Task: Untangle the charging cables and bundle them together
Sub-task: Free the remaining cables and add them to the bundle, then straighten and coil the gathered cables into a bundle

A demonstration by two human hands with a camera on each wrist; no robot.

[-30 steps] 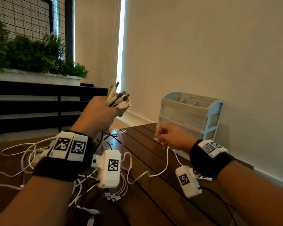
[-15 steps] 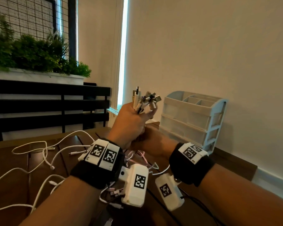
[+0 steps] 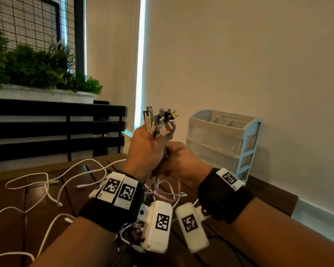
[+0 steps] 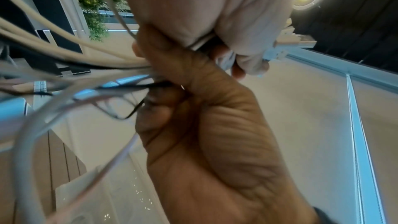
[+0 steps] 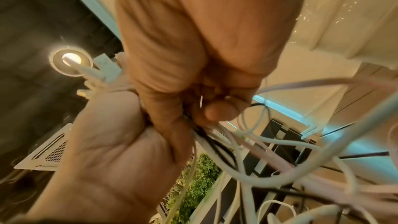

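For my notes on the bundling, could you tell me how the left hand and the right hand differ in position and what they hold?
The left hand is higher, gripping the cables just below the connector ends; the right hand sits lower, beside it, holding the strands beneath. Connectors fan above the left hand; loose cable hangs below the right. Both are curled around the same bundle.

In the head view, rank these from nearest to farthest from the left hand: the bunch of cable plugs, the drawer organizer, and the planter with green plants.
1. The bunch of cable plugs: gripped in the left hand, sticking up out of the fist.
2. The drawer organizer: to the right, on the table against the wall.
3. The planter with green plants: far left, up behind the black railing.
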